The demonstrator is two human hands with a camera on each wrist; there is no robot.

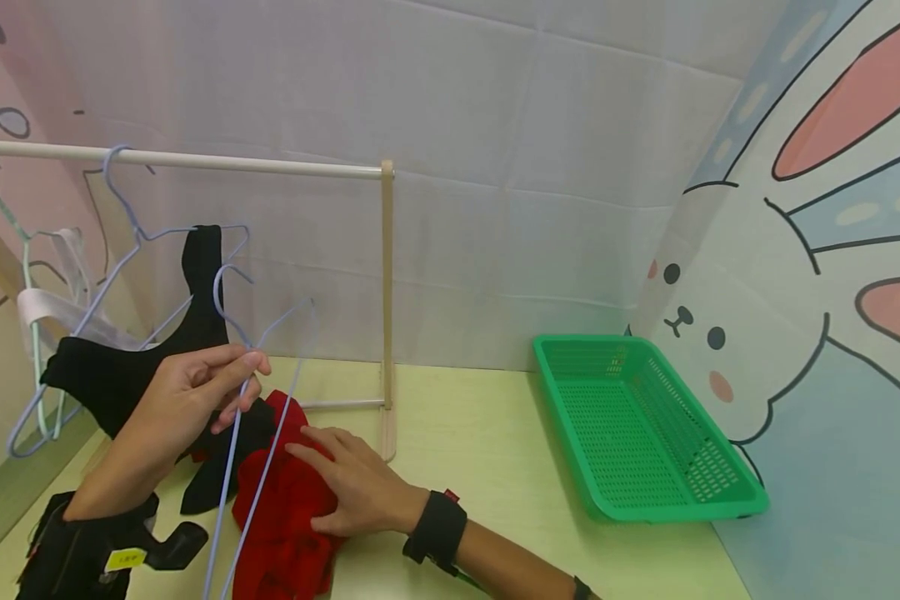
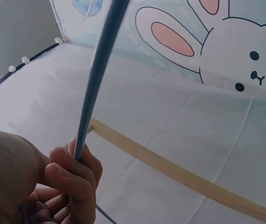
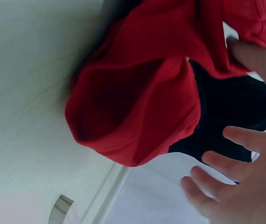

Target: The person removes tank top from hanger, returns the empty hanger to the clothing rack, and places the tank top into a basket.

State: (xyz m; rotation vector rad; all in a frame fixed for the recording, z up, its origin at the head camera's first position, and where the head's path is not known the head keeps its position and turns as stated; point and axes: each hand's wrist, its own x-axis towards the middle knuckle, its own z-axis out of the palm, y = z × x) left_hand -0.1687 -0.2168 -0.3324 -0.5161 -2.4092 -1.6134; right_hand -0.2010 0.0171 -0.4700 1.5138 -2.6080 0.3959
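Observation:
My left hand point(image 1: 187, 396) pinches a light-blue clothes hanger point(image 1: 232, 450) just below its hook, between thumb and fingers. The hanger's long sides slant down in front of a red garment point(image 1: 296, 508) heaped on the table. In the left wrist view, curled fingers close round the dark-looking hanger point(image 2: 92, 84). At the red cloth's right side is my right hand point(image 1: 371, 483), its fingers spread and loosely bent. From the right wrist, the garment point(image 3: 137, 107) shows a wide opening; the thumb lies at its fabric while the other fingers stand apart from it.
A white rail point(image 1: 270, 165) on a wooden post point(image 1: 387, 292) stands at the left. From it hang a black garment point(image 1: 120, 375) on a light-blue hanger point(image 1: 123, 200) and a white garment point(image 1: 75, 312) on a mint hanger point(image 1: 28, 275). A green basket point(image 1: 630, 442) sits at the right.

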